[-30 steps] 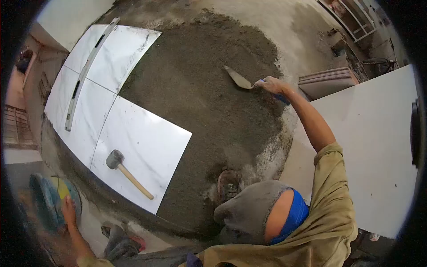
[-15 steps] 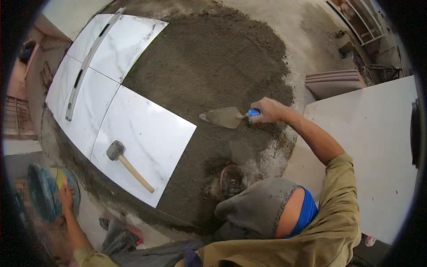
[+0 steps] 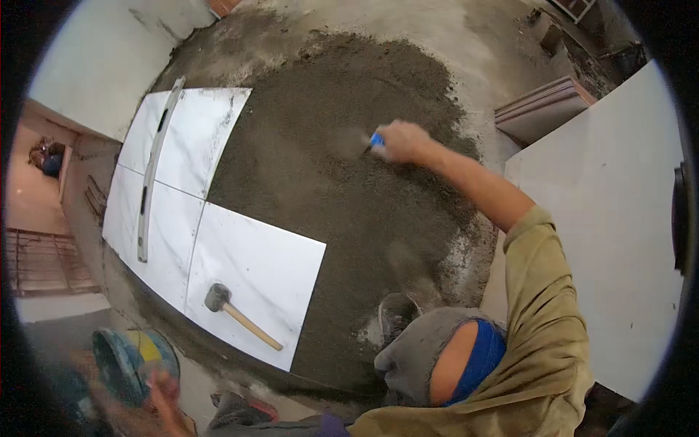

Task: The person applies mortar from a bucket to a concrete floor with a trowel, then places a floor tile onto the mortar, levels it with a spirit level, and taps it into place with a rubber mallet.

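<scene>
My right hand is closed around the blue handle of a trowel over the grey mortar bed; the blade is smeared by motion. At the lower left, my left hand is blurred against the near side of a dark teal bucket with a yellow patch, its fingers seemingly gripping it. The bucket tilts, mouth to the left. White marbled tiles lie beside the mortar. On the nearest one rests a rubber mallet with a wooden handle. A long spirit level lies across the farther tiles.
A wall rises at the far left. To the right stand a stack of tiles and a large pale panel. My shoe is on the mortar near my knee. A blurred skin-toned shape shows left of the bucket.
My right hand has moved the trowel farther out over the mortar. The view has shifted, so the tiles and mallet sit lower. The bucket and left hand appear closer to my legs.
</scene>
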The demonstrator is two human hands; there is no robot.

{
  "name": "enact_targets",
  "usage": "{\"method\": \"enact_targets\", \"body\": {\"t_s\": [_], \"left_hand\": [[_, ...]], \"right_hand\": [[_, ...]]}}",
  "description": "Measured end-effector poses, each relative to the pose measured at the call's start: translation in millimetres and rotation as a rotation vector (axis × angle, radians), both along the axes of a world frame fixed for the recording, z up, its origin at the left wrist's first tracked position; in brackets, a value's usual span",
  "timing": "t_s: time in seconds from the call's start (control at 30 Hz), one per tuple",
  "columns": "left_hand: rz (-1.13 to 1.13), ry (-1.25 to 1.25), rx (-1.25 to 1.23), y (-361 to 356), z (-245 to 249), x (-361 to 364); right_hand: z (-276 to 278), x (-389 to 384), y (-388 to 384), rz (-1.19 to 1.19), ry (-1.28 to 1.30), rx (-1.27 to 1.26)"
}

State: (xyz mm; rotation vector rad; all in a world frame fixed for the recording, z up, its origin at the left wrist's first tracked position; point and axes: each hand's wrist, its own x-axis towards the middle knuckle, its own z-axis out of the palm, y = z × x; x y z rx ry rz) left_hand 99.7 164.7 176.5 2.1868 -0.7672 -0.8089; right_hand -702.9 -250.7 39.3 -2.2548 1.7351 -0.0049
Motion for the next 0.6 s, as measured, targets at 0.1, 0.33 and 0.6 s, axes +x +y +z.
{"method": "enact_targets", "body": {"t_s": [0.1,0.33,0.6], "left_hand": [[-0.033,-0.018,-0.01,-11,25,-21],[-0.028,-0.042,-0.04,14,67,-86],[-0.151,-0.05,-0.003,-23,110,-131]], "right_hand": [[9,-48,-66,-0.241,0.104,0.001],[-40,-33,-165,0.093,0.118,-0.155],[-66,59,-142,-0.325,-0.321,0.02]]}}
